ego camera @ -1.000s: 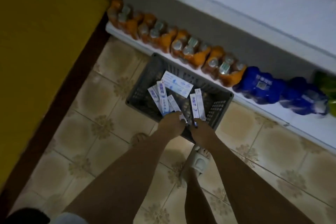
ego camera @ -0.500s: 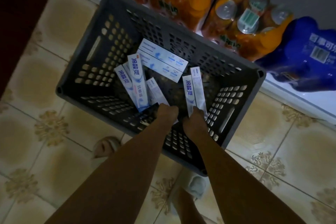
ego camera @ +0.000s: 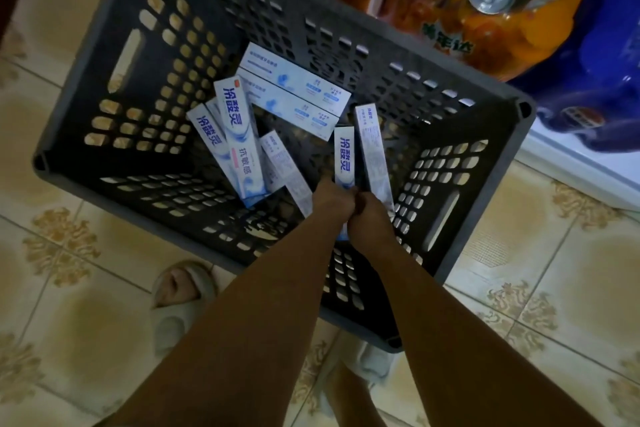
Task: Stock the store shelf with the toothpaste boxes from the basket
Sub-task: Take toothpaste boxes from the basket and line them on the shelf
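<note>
Left hand (ego camera: 333, 199), right hand (ego camera: 372, 218) each grip 冷酸灵 toothpaste box (ego camera: 344, 158) ends inside basket (ego camera: 110, 55); 抗敏感 legible.

Orange drink bottles (ego camera: 460, 10) beside a blue pack (ego camera: 588, 73) — patterned floor tiles (ego camera: 69, 253), slippers (ego camera: 176, 308).

the toothpaste boxes (ego camera: 236, 135) in the basket (ego camera: 446, 107) read 冷酸灵, one also 抗敏感; the orange bottle pack (ego camera: 446, 42) reads 美年达.

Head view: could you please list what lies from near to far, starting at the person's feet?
Slippered foot → near rim of the grey basket → the two hands → toothpaste boxes → far basket wall → orange bottle packs on the shelf.
</note>
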